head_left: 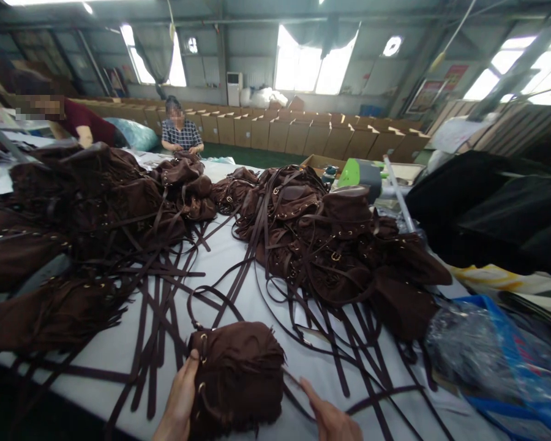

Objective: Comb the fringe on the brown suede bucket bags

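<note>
A dark brown suede bag (239, 373) with fringe and brass rings lies on the white table (119, 349) at the near edge. My left hand (179, 401) grips its left side, thumb by a ring. My right hand (330, 416) rests just right of the bag, fingers pointing toward its fringe and a thin strap; whether it holds the strap is unclear. Long brown straps (160, 306) trail from the bag across the table.
Heaps of the same brown bags lie at left (87, 202) and centre right (330, 245). Two people work at the far end (181, 131). Black fabric (496, 208) and a blue plastic sack (500, 361) sit at right. Rows of cardboard boxes (303, 135) stand behind.
</note>
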`<act>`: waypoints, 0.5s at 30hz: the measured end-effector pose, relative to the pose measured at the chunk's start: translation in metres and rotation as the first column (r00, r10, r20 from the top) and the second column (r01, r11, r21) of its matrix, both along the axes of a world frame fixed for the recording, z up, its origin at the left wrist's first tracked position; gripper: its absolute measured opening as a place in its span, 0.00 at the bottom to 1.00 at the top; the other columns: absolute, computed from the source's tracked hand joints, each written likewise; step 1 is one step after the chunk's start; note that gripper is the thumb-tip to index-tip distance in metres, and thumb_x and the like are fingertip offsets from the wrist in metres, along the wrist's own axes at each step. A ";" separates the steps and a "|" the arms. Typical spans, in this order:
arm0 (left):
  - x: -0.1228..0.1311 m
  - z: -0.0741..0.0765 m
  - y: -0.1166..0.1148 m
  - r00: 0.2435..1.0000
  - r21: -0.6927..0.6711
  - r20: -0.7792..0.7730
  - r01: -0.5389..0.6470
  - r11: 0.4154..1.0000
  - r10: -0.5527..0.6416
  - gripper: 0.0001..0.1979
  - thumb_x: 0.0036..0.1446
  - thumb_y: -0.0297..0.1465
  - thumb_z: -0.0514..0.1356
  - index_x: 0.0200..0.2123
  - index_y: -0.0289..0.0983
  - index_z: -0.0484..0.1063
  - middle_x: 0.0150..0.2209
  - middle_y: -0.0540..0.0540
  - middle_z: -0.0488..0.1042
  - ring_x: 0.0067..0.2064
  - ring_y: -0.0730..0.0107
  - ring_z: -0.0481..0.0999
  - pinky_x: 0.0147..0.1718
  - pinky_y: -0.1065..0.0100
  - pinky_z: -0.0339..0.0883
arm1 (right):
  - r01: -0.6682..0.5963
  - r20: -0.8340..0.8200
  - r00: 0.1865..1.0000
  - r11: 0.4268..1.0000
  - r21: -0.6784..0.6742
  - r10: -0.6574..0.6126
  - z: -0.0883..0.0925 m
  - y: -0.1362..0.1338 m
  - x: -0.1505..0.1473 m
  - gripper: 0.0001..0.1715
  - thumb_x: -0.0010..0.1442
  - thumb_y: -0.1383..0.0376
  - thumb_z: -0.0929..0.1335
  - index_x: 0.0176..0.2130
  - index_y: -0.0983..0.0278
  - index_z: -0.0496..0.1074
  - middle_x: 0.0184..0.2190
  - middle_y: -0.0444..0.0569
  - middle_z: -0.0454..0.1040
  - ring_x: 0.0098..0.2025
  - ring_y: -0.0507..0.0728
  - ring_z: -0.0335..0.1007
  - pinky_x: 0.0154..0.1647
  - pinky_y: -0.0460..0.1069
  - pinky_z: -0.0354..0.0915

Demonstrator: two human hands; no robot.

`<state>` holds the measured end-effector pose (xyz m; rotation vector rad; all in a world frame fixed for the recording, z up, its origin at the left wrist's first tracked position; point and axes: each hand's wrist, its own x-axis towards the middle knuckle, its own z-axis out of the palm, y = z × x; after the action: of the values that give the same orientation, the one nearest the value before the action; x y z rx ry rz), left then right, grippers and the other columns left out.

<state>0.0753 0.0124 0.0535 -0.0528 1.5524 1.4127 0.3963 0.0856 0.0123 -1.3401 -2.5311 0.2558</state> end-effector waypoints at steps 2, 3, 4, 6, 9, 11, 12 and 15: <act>-0.002 0.000 0.000 1.000 -0.006 -0.010 -0.010 1.000 0.010 0.19 0.60 0.40 0.57 0.49 0.35 0.72 0.48 0.37 0.76 0.55 0.56 0.71 0.57 0.52 0.60 | 0.144 -0.046 0.988 0.989 -0.017 -0.145 0.014 0.006 0.017 0.32 0.61 0.73 0.54 0.62 0.55 0.58 0.21 0.44 0.75 0.19 0.53 0.71 0.19 0.43 0.63; -0.001 -0.001 0.002 1.000 -0.012 -0.022 -0.009 1.000 0.009 0.19 0.60 0.40 0.56 0.49 0.35 0.72 0.49 0.37 0.76 0.56 0.56 0.70 0.58 0.52 0.58 | 0.181 -0.090 0.979 0.983 -0.033 -0.183 0.023 0.006 0.014 0.30 0.64 0.70 0.54 0.63 0.57 0.56 0.24 0.46 0.76 0.21 0.53 0.72 0.20 0.43 0.64; 0.002 -0.002 0.004 0.999 -0.020 -0.039 -0.005 1.000 0.004 0.19 0.60 0.40 0.56 0.49 0.34 0.72 0.50 0.37 0.75 0.57 0.57 0.69 0.59 0.52 0.56 | 0.178 -0.139 0.973 0.983 -0.048 -0.183 0.031 0.004 0.004 0.29 0.65 0.68 0.54 0.64 0.59 0.54 0.28 0.48 0.77 0.24 0.53 0.74 0.23 0.43 0.66; 0.009 -0.004 0.008 0.997 -0.030 -0.071 0.020 0.999 -0.023 0.18 0.60 0.39 0.56 0.47 0.34 0.72 0.52 0.37 0.74 0.59 0.58 0.66 0.61 0.54 0.53 | 0.061 -0.231 0.970 0.997 -0.039 -0.069 0.041 -0.005 -0.032 0.29 0.66 0.67 0.54 0.65 0.61 0.51 0.34 0.50 0.78 0.30 0.53 0.75 0.30 0.42 0.68; 0.014 -0.008 0.012 0.993 -0.006 -0.066 0.094 0.996 -0.094 0.17 0.60 0.39 0.57 0.46 0.33 0.73 0.52 0.37 0.73 0.59 0.58 0.66 0.61 0.55 0.53 | -0.209 -0.191 0.955 0.972 0.110 0.228 0.029 -0.015 -0.087 0.34 0.60 0.72 0.55 0.65 0.62 0.50 0.27 0.47 0.76 0.24 0.53 0.72 0.26 0.42 0.67; 0.006 -0.010 0.010 0.995 -0.001 -0.041 0.091 0.996 -0.091 0.18 0.60 0.39 0.56 0.47 0.33 0.72 0.50 0.37 0.75 0.56 0.58 0.70 0.59 0.55 0.58 | -0.255 -0.074 0.960 0.951 0.175 0.271 0.011 -0.013 -0.094 0.40 0.53 0.74 0.58 0.64 0.59 0.53 0.21 0.44 0.72 0.18 0.52 0.67 0.20 0.42 0.62; -0.003 -0.010 0.009 0.997 -0.013 -0.031 0.066 0.998 -0.066 0.17 0.60 0.38 0.56 0.47 0.33 0.72 0.48 0.37 0.76 0.54 0.58 0.72 0.57 0.55 0.60 | -0.207 -0.027 0.976 0.963 0.171 0.215 0.002 -0.010 -0.084 0.43 0.50 0.75 0.59 0.63 0.57 0.55 0.20 0.43 0.71 0.17 0.52 0.67 0.18 0.42 0.60; -0.034 -0.011 0.001 0.998 -0.054 -0.043 -0.048 0.997 0.046 0.17 0.61 0.38 0.55 0.46 0.32 0.72 0.43 0.36 0.78 0.50 0.56 0.75 0.52 0.54 0.67 | 0.136 0.011 0.990 0.988 0.077 -0.137 -0.014 0.001 -0.017 0.43 0.48 0.77 0.59 0.61 0.51 0.59 0.19 0.42 0.72 0.18 0.54 0.69 0.19 0.43 0.61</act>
<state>0.0409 0.0135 0.0426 -0.0937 1.6342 1.4158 0.3794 0.0863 -0.0015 -1.4834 -2.4226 0.1201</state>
